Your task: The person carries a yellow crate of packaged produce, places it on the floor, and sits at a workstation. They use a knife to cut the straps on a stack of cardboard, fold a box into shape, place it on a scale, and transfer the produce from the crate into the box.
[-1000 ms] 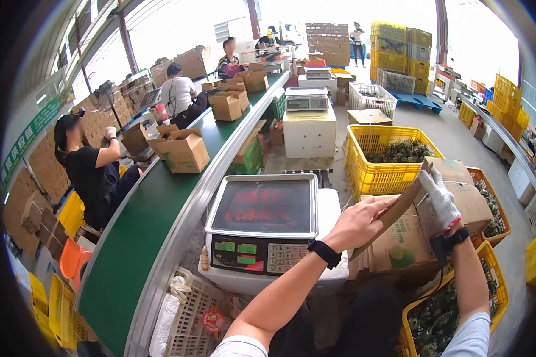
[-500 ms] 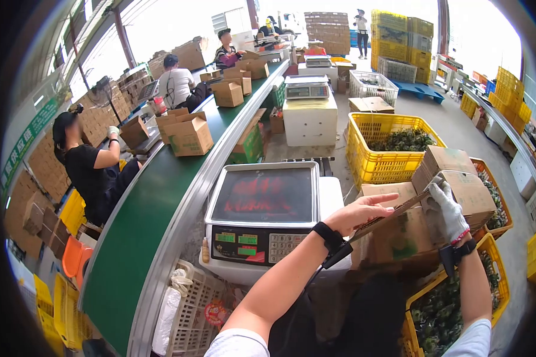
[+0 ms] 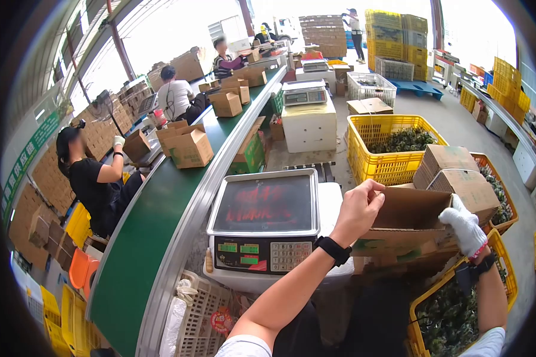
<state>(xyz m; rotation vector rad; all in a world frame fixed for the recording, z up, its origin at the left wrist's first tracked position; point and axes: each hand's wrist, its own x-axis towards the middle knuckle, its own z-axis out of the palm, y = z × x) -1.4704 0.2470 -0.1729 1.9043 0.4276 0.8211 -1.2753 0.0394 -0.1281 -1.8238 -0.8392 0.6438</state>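
Note:
An opened cardboard box (image 3: pixel 402 244) stands between my hands, its dark inside facing me. My bare left hand (image 3: pixel 361 208) is closed at the box's upper left corner, fingers curled by the edge. In a white glove, my right hand (image 3: pixel 463 229) grips the box's right edge. Left of the box, a digital scale (image 3: pixel 265 205) has a bare metal platform. Behind my right hand is a strapped bundle of folded cardboard boxes (image 3: pixel 461 190). Below it, a yellow crate (image 3: pixel 509 262) holds dark green produce I cannot identify.
A green conveyor belt (image 3: pixel 143 238) on the left carries several open boxes (image 3: pixel 190 149). Co-workers (image 3: pixel 95 175) sit along its far side. Another yellow crate (image 3: pixel 387 166) of produce is ahead. A white plastic basket (image 3: pixel 199 327) stands below the scale.
The flat folded cardboard between my hands has opened out into a box. My left hand has curled from stretched fingers and risen slightly; my right hand has moved a little right and down.

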